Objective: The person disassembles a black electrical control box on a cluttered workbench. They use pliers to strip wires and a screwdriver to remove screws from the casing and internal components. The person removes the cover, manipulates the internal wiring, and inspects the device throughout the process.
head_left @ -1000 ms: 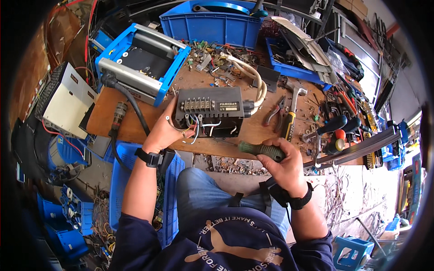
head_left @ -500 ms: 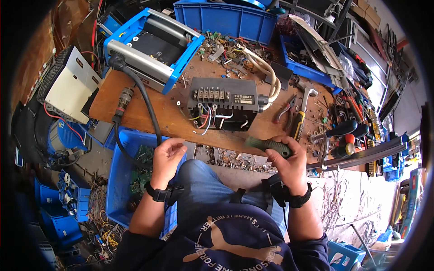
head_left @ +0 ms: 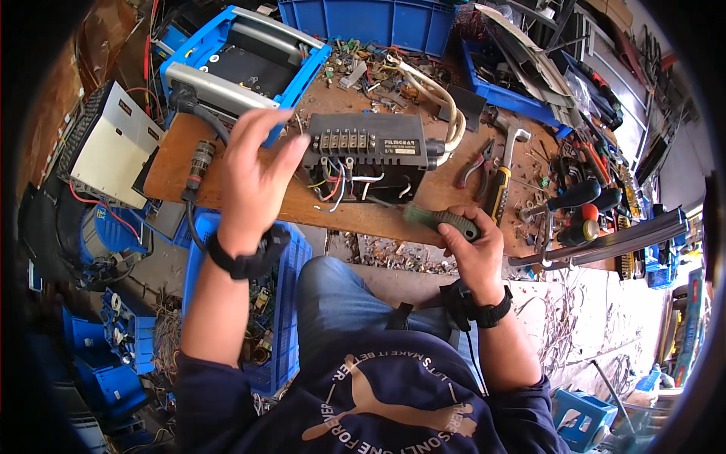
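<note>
A black electrical box [head_left: 401, 130] sits on the workbench with a terminal strip [head_left: 344, 142] along its near top edge. Below the strip, loose coloured wires [head_left: 338, 183] hang out of its near side, and thick white cables [head_left: 455, 113] leave its right end. My right hand [head_left: 478, 250] grips a screwdriver [head_left: 446, 223] by its green handle. The thin shaft points left toward the lower part of the box; whether the tip touches it I cannot tell. My left hand [head_left: 255, 178] is raised just left of the box, thumb and fingers apart, holding nothing.
To the right lie pliers [head_left: 476, 165], a hammer [head_left: 503, 178] and several other tools. A blue and silver frame [head_left: 227, 87] stands at the back left, its black cable partly behind my left hand. Scrap pieces litter the bench behind the box. A blue crate [head_left: 291, 303] is below the near edge.
My left hand has risen from the bench's near edge to beside the box, fingers spreading. My right hand has shifted slightly up and left with the screwdriver, whose shaft now shows near the box.
</note>
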Motion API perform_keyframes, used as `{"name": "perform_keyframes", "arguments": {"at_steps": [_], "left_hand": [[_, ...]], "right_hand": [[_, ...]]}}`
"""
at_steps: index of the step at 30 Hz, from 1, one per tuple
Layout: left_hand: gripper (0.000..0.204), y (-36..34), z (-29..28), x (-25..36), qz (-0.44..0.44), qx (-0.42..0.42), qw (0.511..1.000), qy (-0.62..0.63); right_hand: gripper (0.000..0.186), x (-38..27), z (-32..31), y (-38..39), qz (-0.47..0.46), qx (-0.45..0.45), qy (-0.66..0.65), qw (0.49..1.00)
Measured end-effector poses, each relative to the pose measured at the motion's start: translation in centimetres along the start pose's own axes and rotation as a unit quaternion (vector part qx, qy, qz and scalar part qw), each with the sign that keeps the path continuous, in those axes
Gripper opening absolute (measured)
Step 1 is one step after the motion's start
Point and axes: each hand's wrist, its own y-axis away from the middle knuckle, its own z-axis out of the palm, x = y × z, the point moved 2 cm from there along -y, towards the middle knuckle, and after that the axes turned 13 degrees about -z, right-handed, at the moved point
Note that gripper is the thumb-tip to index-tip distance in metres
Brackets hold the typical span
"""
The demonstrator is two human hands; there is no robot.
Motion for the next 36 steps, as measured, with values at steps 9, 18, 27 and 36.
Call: {"name": "perform_keyframes", "arguments": {"at_steps": [9, 18, 27, 36], "left_hand": [[0.056, -4.6, 4.9, -1.8, 0.025, -0.24, 0.964, -0.11], [0.055, -3.7, 6.8, -2.7, 0.015, -0.283, 0.956, -0.072], [0.062, -3.6, 6.9, -2.5, 0.036, -0.277, 0.956, -0.094], [0.066, -3.7, 7.0, -2.6, 0.034, -0.26, 0.959, -0.105]], "right_hand": [[0.029, 2.7, 0.9, 1.0, 0.015, 0.002, -0.017, 1.0], [0.03, 1.5, 0.9, -1.1, -0.024, -0.074, 0.107, 0.991], [0.038, -0.7, 2.2, -0.8, -0.109, -0.217, 0.414, 0.877], [0.042, 0.9, 4.8, 2.8, -0.077, -0.23, 0.406, 0.881]]}}
